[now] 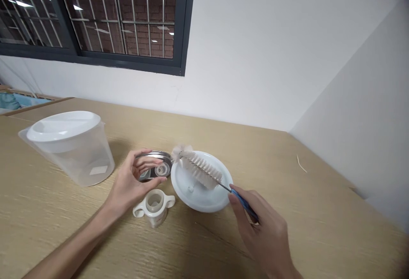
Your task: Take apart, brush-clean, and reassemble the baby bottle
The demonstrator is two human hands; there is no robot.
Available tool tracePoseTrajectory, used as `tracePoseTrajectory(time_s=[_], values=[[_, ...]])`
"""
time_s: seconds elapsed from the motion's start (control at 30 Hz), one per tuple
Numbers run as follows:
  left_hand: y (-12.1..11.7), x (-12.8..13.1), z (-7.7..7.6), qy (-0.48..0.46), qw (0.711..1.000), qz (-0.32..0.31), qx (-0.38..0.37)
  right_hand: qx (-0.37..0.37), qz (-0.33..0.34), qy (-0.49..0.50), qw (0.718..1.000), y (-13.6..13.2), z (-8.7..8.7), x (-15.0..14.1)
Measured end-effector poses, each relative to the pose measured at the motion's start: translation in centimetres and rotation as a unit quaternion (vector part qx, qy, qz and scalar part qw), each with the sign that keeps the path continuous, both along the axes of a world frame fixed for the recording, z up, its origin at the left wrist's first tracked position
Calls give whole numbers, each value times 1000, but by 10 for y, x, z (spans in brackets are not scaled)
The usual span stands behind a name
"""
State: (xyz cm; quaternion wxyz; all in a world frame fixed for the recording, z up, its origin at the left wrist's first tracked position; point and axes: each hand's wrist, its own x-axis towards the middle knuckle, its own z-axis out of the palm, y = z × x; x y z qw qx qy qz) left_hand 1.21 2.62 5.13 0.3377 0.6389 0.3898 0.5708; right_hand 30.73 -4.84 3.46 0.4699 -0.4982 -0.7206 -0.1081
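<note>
My right hand (pixel 263 223) is closed around the blue handle (pixel 244 204) of a bottle brush with white bristles (pixel 203 170). The brush head lies over a pale white bowl (pixel 211 202), its tufted tip reaching past the left rim. My left hand (pixel 136 176) is curved, thumb and fingers apart, over a shiny metal dish (pixel 164 156). Between thumb and fingertips shows a small clear round part (pixel 162 169); whether they touch it is unclear. Just below stands a white two-handled bottle collar (pixel 154 211), upright and open at the top.
A translucent plastic pitcher (pixel 86 159) with a white lid stands at the left on the wooden table (pixel 319 228). A thin pale strip (pixel 301 164) lies at the right. Behind the table are a white wall (pixel 249 57) and a barred window (pixel 121 15).
</note>
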Motion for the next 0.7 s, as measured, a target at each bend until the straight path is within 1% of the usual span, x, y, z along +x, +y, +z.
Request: tracePoseTrajectory(time_s=[0.07, 0.13, 0.23, 0.3, 0.33, 0.43, 0.57, 0.63, 0.7], values=[[0, -1, -2, 2, 1000, -1, 9, -2, 20, -1, 1000, 0, -1, -3], [0, -2, -3, 5, 1000, -1, 25, 20, 25, -17, 999, 1, -3, -5], [0, -3, -5, 9, 999, -2, 52, 39, -7, -32, 999, 3, -4, 0], [0, -4, -6, 11, 998, -2, 65, 26, -23, -18, 999, 3, -2, 3], [0, -4, -6, 12, 998, -1, 68, 15, -20, -6, 1000, 2, -2, 4], [-1, -5, -5, 15, 998, -4, 60, -8, 15, 27, 999, -1, 0, 1], [-1, -4, -3, 1, 1000, 2, 31, 7, 69, 6, 998, -2, -2, -6], [-2, -4, -2, -10, 1000, 1, 21, 17, 66, -13, 998, -1, -3, -4], [-1, -4, -1, -17, 1000, -5, 15, 25, 41, -24, 999, 1, -1, -1]])
